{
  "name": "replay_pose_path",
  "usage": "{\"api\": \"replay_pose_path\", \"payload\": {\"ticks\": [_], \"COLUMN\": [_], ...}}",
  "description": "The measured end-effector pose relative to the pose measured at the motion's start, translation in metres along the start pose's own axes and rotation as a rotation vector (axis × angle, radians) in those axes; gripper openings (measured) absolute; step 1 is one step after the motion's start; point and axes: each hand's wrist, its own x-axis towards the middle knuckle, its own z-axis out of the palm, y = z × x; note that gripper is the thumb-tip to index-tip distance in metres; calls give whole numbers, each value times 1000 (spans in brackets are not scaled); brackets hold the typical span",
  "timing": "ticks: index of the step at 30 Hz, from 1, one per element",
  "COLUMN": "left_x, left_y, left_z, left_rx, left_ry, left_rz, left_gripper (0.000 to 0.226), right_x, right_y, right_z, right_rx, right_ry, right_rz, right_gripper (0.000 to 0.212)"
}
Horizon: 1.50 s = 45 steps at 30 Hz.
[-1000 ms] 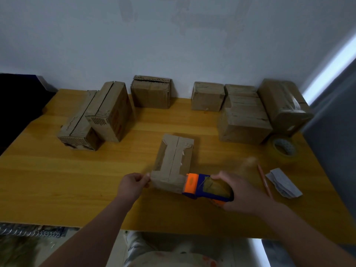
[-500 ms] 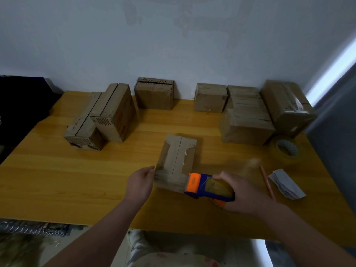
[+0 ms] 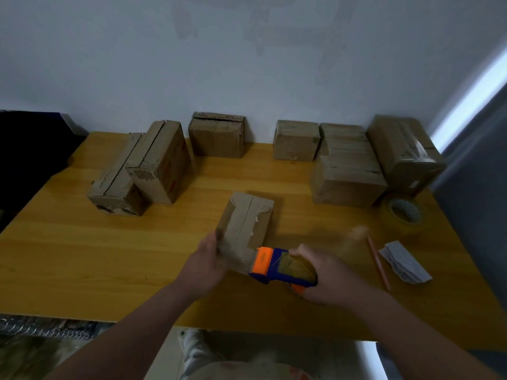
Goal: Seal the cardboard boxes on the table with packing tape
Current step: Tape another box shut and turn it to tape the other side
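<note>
Cardboard boxes, eight by my count on the head camera, sit on the wooden table (image 3: 82, 256). At the left are two touching each other, a low box (image 3: 115, 187) and a taller box (image 3: 162, 160). One middle box (image 3: 216, 141) stands at the wall. To the right I make out a group of four: a small box (image 3: 296, 141), a rear box (image 3: 343, 131), a front box (image 3: 348, 179) just before it, and one large box (image 3: 403, 152) wrapped in clear tape at the far right. The eighth, the centre box (image 3: 247, 223), lies alone nearest the person, its two top flaps meeting in a seam with torn tape remains beside it.

The left hand (image 3: 205, 259) rests against the near left corner of the centre box; blur hides the fingers, so I cannot tell whether they curl round it. The right hand (image 3: 326, 275) is wrapped round the one tape dispenser (image 3: 282, 266), blue and orange, whose orange end touches the centre box's near end.

Further right I see one tape roll (image 3: 406, 212) lying flat near the large box, one reddish pencil (image 3: 378, 263), and one folded paper (image 3: 403, 261) just beside the pencil.
</note>
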Motion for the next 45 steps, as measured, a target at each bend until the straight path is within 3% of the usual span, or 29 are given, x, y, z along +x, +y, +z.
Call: {"api": "replay_pose_path", "payload": {"ticks": [2, 3, 6, 18, 25, 33, 45], "left_x": [0, 0, 1, 7, 9, 10, 14], "left_y": [0, 4, 7, -2, -4, -6, -7], "left_z": [4, 4, 5, 2, 2, 6, 11], "left_rx": [510, 639, 766, 742, 742, 726, 759], "left_ry": [18, -2, -104, -97, -75, -46, 2], "left_rz": [151, 196, 291, 363, 395, 390, 378], "left_gripper": [87, 89, 92, 97, 97, 91, 81], "right_x": [4, 5, 7, -13, -27, 1, 33], "right_y": [-7, -11, -15, -24, -1, -25, -21], "right_z": [6, 8, 9, -15, -29, -18, -17], "right_rx": [30, 33, 29, 168, 103, -126, 204], "right_ry": [3, 4, 13, -11, -24, -180, -302], "right_rz": [7, 7, -5, -36, -13, 52, 249], "right_gripper": [71, 71, 71, 73, 72, 61, 52]}}
